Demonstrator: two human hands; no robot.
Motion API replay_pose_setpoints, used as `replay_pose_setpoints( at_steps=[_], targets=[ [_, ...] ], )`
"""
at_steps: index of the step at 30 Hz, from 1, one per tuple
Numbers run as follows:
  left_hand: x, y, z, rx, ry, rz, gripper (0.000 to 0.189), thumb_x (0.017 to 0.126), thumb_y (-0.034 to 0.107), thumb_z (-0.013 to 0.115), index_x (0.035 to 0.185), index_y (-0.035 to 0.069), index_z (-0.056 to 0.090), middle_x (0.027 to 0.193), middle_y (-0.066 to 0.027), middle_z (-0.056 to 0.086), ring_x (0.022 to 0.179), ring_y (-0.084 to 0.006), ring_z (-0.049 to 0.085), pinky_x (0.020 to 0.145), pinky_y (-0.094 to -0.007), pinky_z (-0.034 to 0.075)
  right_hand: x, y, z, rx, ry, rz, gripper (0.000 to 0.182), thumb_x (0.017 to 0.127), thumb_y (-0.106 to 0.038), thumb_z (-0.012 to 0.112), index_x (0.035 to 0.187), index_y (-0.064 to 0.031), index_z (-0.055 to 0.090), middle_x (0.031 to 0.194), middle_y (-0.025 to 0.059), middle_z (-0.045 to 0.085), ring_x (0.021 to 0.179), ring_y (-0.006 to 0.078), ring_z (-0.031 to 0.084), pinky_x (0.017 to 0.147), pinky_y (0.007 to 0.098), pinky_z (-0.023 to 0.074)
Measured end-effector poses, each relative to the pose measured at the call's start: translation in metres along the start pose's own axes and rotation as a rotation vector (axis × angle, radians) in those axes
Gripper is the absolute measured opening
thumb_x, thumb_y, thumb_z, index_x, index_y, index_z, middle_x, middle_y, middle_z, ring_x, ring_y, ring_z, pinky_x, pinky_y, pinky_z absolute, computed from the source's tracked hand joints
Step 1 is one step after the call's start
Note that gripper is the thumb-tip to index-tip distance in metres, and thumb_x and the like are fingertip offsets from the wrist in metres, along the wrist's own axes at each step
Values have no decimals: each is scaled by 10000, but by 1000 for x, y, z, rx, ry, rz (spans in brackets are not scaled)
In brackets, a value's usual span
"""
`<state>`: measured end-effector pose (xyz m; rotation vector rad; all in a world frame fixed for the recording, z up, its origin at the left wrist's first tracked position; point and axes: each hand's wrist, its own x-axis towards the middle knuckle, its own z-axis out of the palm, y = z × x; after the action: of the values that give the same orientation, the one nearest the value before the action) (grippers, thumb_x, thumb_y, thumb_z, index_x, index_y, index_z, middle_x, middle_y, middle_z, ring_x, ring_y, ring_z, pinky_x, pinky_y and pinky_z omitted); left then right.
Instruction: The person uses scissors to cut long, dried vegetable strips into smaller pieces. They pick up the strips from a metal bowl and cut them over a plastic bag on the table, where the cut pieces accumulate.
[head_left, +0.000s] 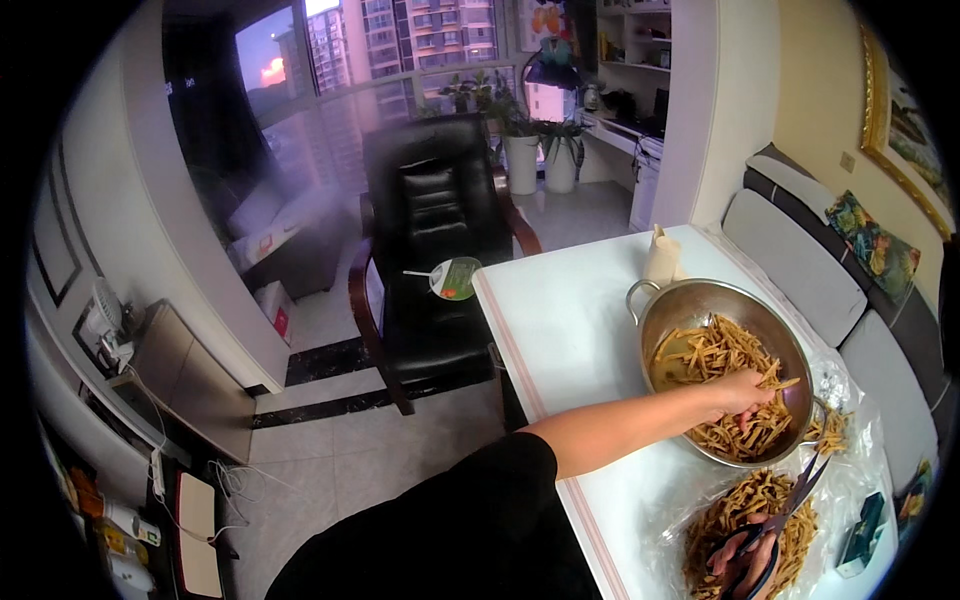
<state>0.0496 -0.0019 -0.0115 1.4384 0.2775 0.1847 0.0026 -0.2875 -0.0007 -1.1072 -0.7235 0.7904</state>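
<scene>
A wide stainless steel bowl (649, 330) with two loop handles stands on a white table (555, 300), holding many thin brown dried strips (716, 349) and some liquid at its left side. Inside the bowl, my left hand (739, 394) is closed around a few of these strips. At the lower right, my right hand (750, 559) holds dark-handled scissors (802, 491), whose blades are slightly apart and point up toward the bowl's right handle. Beneath that hand lies a large heap of similar strips (705, 525) on clear plastic film (667, 502).
Behind the bowl stands a beige paper-like packet (664, 251). A few more strips (832, 431) lie by the bowl's right handle. A dark green box (862, 532) is at the table's right edge. A black armchair (435, 322) bearing a round hand fan (456, 279) stands beyond the table's left edge.
</scene>
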Motion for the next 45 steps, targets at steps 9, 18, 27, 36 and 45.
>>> replay_pose_setpoints(
  at_steps=[9,18,27,36,45],
  targets=[
    [-8,-1,-15,-342,-75,-54,165,971,127,540,1109,39,520,803,-8,493,635,-90,445,561,-247,393,6,-1,-1,-125,45,8,391,1002,-339,482,1202,-5,443,706,83,550,582,160,526,566,292,439],
    [-19,15,-7,-323,-157,-55,197,988,121,496,1134,0,547,937,-82,574,795,-158,589,812,-355,559,2,-12,1,-110,38,34,310,1016,-267,465,1206,-23,447,725,60,545,616,127,526,604,262,447],
    [-13,10,-14,-394,-190,-54,212,986,142,506,1126,-10,554,986,-110,605,849,-187,602,803,-334,555,4,-11,1,-127,34,55,320,1013,-277,472,1210,-27,449,715,58,546,602,125,521,583,256,427],
    [-13,21,-5,-231,-134,-26,155,967,114,529,1076,4,547,837,-23,529,561,-44,380,467,-191,283,-10,-23,14,-90,-16,7,281,983,-199,541,1200,-41,458,734,17,513,623,83,499,582,229,417],
    [-24,39,126,210,-599,82,256,952,158,575,1146,-9,572,957,-46,595,747,-67,525,670,-199,432,-27,-37,24,-180,-124,-37,359,948,-253,615,1199,-37,476,626,-31,437,564,50,407,540,226,321]
  ],
)
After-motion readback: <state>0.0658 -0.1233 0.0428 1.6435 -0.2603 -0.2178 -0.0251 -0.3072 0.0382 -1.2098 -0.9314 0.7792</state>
